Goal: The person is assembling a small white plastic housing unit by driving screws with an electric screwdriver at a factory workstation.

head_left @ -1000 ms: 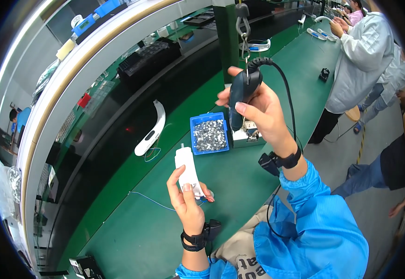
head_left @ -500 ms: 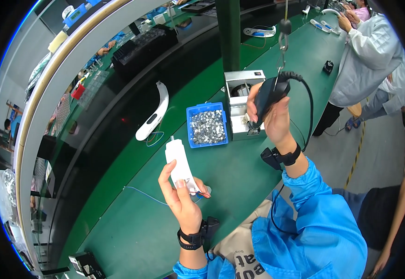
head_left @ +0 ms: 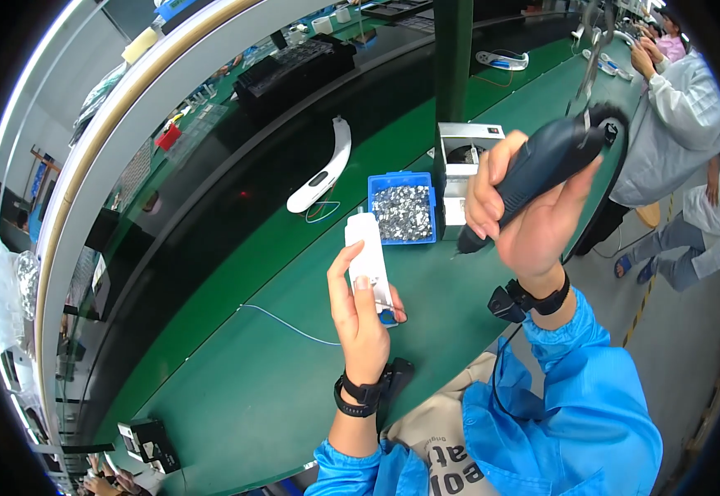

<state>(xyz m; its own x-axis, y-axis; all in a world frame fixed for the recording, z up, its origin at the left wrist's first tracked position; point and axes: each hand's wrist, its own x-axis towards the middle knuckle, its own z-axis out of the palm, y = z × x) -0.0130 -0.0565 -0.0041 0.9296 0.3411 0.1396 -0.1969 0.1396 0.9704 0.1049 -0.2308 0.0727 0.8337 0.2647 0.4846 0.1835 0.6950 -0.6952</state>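
Note:
My left hand is closed around a long white plastic housing, held tilted above the bench with its far end near the blue bin. Thin wires show at its near end, by my fingertips. In my right hand is a black electric screwdriver, gripped along its body and hanging from a hook and cord. Its tip points down and left, in front of the pale metal screw feeder, part of which my hand hides. The tip is apart from the housing.
A blue bin full of small metal parts stands beyond the housing. Another white curved housing with wires lies farther back on the green bench. A green post rises behind the feeder. People in pale coats work at the right.
The screwdriver has come away from the feeder toward me and now slants down to the left. My left hand with the white housing has moved slightly nearer the blue bin. The view has shifted.

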